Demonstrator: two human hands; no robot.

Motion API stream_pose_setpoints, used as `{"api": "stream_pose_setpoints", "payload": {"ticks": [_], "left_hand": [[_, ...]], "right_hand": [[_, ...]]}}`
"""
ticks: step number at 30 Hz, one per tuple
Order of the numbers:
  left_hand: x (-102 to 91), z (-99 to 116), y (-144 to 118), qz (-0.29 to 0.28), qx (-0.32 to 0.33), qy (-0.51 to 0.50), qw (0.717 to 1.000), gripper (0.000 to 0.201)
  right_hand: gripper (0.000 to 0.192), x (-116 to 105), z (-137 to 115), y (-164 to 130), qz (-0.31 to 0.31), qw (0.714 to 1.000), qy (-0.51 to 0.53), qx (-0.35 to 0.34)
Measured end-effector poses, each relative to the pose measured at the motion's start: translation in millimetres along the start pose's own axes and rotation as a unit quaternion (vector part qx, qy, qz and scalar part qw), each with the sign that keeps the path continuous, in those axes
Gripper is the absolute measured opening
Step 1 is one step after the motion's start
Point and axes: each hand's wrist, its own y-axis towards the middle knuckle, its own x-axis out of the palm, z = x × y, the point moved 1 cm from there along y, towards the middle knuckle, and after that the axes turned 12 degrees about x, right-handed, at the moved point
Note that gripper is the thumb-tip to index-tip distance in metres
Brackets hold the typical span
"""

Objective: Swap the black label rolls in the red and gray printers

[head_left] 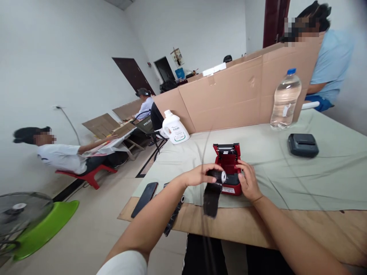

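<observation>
here the left hand (200,175) is closed around a small black roll with a loose dark strip (216,179), its long axis lying left to right, just in front of the open red plastic printer (228,160). the right hand (249,180) grips the printer's right side, nearer to it.

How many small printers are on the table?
2: a red printer, lid open, touched by the right hand, left hand holding a black roll; a black printer beyond.

Bare cloth (329,179) lies open right of the red printer (228,160); a phone (145,198) blocks the left.
</observation>
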Motion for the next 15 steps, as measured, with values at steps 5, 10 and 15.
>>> {"api": "stream_pose_setpoints", "payload": {"ticks": [5,10,15], "left_hand": [[12.7,-44.1,57.5,0.077,0.075,0.137,0.985,0.039],[22.9,-59.5,76.8,0.061,-0.020,0.251,0.966,0.032],[34.5,-42.4,77.0,-0.090,-0.118,0.472,0.869,0.039]], "right_hand": [[0.029,-0.5,0.7,0.1,-0.002,1.000,0.000,-0.002],[0.029,-2.3,-0.6,1.0,-0.011,1.000,-0.001,0.002],[0.029,-3.2,-2.2,1.9,-0.007,1.000,0.005,0.005]]}}
